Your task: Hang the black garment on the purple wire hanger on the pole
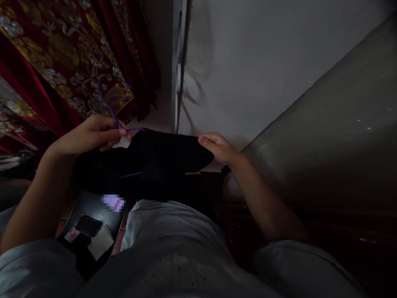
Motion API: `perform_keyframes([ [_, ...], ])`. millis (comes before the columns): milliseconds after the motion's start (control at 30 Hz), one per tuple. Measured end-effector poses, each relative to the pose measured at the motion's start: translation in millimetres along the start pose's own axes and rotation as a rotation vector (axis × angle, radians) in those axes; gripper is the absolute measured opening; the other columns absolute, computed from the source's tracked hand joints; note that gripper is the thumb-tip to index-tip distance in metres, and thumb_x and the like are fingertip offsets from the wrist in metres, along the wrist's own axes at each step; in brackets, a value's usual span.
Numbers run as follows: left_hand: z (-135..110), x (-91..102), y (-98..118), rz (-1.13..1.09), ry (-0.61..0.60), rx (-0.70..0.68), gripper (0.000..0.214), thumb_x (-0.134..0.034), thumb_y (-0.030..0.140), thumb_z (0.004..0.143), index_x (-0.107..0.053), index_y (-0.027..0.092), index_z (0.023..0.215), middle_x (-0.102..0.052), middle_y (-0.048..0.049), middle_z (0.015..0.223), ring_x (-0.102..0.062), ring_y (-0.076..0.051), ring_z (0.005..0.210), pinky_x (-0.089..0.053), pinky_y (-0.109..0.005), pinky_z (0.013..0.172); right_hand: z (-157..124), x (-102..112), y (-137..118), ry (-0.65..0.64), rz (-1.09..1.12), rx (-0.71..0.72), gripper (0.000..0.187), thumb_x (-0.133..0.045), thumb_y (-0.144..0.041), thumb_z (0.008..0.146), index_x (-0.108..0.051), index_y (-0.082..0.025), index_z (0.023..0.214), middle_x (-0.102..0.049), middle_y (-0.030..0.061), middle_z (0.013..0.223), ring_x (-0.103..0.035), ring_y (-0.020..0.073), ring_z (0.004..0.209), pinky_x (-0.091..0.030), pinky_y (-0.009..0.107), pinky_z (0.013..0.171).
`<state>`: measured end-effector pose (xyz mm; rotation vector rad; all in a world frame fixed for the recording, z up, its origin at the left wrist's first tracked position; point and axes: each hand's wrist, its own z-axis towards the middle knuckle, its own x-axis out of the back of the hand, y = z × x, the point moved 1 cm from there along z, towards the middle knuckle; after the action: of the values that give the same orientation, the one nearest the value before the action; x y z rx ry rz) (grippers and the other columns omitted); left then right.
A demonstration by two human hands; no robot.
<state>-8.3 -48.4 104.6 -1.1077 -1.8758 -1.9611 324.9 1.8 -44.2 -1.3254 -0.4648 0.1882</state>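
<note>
Black cloth [173,151] spans the space just beyond the pale shirt [176,223], its edge pinched between thumb and fingers of the right hand [218,147], seemingly for steadiness; the left hand [99,133] pinches purple thread [108,108] (plus something white [123,143]), apparently controlling the strand. Beyond hangs red embroidered fabric [66,49].

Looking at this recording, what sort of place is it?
Likely a dim room indoors, perhaps in a home: a plain wall, red drapery with gold and silver decoration, and small items on a dark surface.

Homelike room: embroidered red hangings [63,47]
</note>
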Motion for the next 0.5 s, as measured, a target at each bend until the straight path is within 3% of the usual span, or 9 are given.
perform_keyframes([
  [67,14,-1.2,-13,0.031,0.165,-0.088,0.021,-0.07,0.04,0.091,-0.071,0.019,0.086,-0.063,-0.0031,0.071,-0.055,-0.013,0.061,-0.044,-0.024,0.055,-1,2,3,0.191,0.081,-0.031,0.062,-0.061,-0.084,0.077,-0.063,-0.022,0.072,-0.059,0.0021,0.065,-0.055,0.0167,0.059,-0.046,0.029,0.052],
  [133,25,-6.6,-20,0.053,0.387,-0.224,0.019,-0.069,0.035,0.092,-0.07,0.021,0.104,-0.071,-0.0055,0.096,-0.066,-0.018,0.087,-0.054,-0.03,0.078,5,12,-3,0.395,0.103,0.014,0.058,-0.064,-0.081,0.077,-0.058,-0.024,0.072,-0.058,0.0021,0.065,-0.058,0.0181,0.064,-0.046,0.03,0.055],
  [200,26,-17.0,-17,0.132,0.67,-0.401,0.027,-0.067,0.031,0.093,-0.066,0.023,0.119,-0.069,-0.0054,0.114,-0.065,-0.022,0.106,-0.053,-0.036,0.096,18,26,-16,0.543,0.121,0.094,0.054,-0.065,-0.077,0.079,-0.054,-0.024,0.072,-0.058,0.0029,0.068,-0.061,0.0195,0.07,-0.048,0.031,0.059],
  [267,19,-33.8,-7,0.289,0.866,-0.558,0.021,-0.06,0.029,0.097,-0.066,0.025,0.117,-0.068,-0.0038,0.112,-0.066,-0.022,0.106,-0.052,-0.038,0.097,35,42,-30,0.652,0.143,0.204,0.053,-0.066,-0.073,0.08,-0.05,-0.024,0.07,-0.055,0.0029,0.068,-0.059,0.0184,0.069,-0.046,0.03,0.06],
  [333,13,-56.3,3,0.445,0.81,-0.593,0.019,-0.053,0.031,0.101,-0.066,0.028,0.115,-0.067,-0.0025,0.102,-0.068,-0.021,0.092,-0.053,-0.036,0.088,51,60,-45,0.723,0.127,0.317,0.054,-0.066,-0.072,0.082,-0.045,-0.025,0.068,-0.048,0.0017,0.066,-0.052,0.0157,0.066,-0.042,0.029,0.06],
  [433,17,-91.3,6,0.504,0.463,-0.457,0.033,-0.053,0.035,0.101,-0.056,0.032,0.134,-0.067,-0.0011,0.089,-0.068,-0.019,0.074,-0.053,-0.032,0.071,67,84,-58,0.788,0.022,0.389,0.058,-0.059,-0.076,0.087,-0.036,-0.026,0.067,-0.036,-0.0009,0.066,-0.039,0.0129,0.063,-0.036,0.028,0.058],
  [500,32,-108.0,0,0.442,0.373,-0.397,0.049,-0.056,0.034,0.099,-0.045,0.03,0.147,-0.068,0.0,0.083,-0.067,-0.019,0.067,-0.051,-0.03,0.066,73,96,-61,0.803,-0.055,0.384,0.057,-0.049,-0.074,0.094,-0.03,-0.027,0.069,-0.032,-0.0015,0.069,-0.035,0.0129,0.064,-0.036,0.027,0.059],
])
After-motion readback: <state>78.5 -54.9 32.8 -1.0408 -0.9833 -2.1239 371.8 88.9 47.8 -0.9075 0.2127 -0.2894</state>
